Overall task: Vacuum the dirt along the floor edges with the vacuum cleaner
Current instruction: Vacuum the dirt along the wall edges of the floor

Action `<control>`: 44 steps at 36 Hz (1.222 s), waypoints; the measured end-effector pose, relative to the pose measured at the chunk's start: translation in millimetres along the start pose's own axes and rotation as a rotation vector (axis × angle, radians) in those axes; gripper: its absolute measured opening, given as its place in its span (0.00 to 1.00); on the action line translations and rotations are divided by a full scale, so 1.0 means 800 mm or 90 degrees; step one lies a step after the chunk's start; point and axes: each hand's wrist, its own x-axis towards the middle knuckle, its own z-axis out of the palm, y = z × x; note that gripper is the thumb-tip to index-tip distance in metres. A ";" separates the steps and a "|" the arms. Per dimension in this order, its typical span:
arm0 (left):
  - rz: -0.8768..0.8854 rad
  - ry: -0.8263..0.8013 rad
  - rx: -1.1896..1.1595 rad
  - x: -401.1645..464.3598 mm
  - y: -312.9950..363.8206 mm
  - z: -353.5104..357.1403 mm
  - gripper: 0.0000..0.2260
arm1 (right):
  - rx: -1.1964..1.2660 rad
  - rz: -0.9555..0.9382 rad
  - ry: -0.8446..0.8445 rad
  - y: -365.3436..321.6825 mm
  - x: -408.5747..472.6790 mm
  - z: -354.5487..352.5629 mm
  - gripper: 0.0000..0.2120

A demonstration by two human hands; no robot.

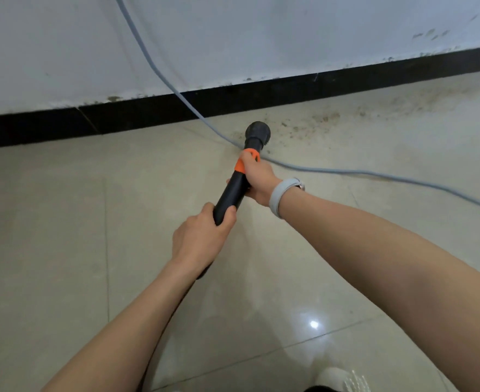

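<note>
A black vacuum wand point(231, 193) with an orange collar points away from me toward the wall. Its round black nozzle point(257, 133) sits on the beige tile floor just short of the black skirting point(148, 111). My right hand point(257, 179) grips the wand at the orange collar, a grey band on its wrist. My left hand point(202, 239) grips the wand lower down, nearer to me. Brown dirt point(326, 120) is scattered along the floor edge to the right of the nozzle.
A grey cable point(346, 172) runs down the white wall point(233, 38), crosses the floor under the nozzle and trails off to the right. A white shoe point(343, 380) shows at the bottom edge.
</note>
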 end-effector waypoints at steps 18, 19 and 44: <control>-0.121 0.056 -0.040 -0.034 -0.103 -0.041 0.19 | -0.076 0.062 -0.178 0.048 0.016 0.140 0.11; -0.129 0.061 -0.043 -0.038 -0.105 -0.041 0.20 | -0.079 0.068 -0.186 0.051 0.014 0.142 0.11; -0.167 -0.002 -0.190 -0.002 -0.112 -0.016 0.19 | -0.037 0.070 -0.090 0.054 0.001 0.152 0.12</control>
